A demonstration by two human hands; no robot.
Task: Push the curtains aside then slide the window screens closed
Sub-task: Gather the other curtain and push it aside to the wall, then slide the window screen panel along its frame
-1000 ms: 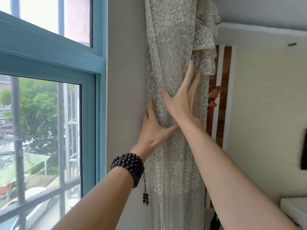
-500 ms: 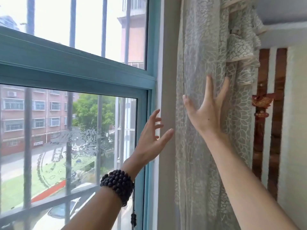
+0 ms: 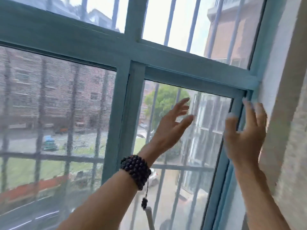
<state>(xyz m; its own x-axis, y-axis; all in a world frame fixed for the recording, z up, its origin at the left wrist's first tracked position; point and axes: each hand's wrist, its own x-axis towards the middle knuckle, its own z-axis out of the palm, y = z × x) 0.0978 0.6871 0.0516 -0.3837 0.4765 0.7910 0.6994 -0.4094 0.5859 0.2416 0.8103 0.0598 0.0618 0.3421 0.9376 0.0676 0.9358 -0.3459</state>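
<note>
**Both hands raised at the right end of a teal window**

The teal window frame fills most of the view, tilted, and its left, top and bottom edges run out of the picture. In the lower left pane the mesh window screen greys and softens the buildings and lawn behind it; its lower and left parts are cut off. The lower right pane shows clear glass, with metal bars and a green tree outside.

At the far right a strip of pale wall stands between the frame and the curtain, which appears only as a blurred, patterned sliver along the right edge, mostly out of shot.

The right hand is held up with fingers spread and loosely curved, grasping nothing; its fingertips lie over the frame's right upright, though motion blur hides whether they touch. The left hand is lifted in front of the clear glass, fingers splayed and empty, their tips smeared. A dark bead bracelet wraps the left wrist, a tassel dangling below.
</note>
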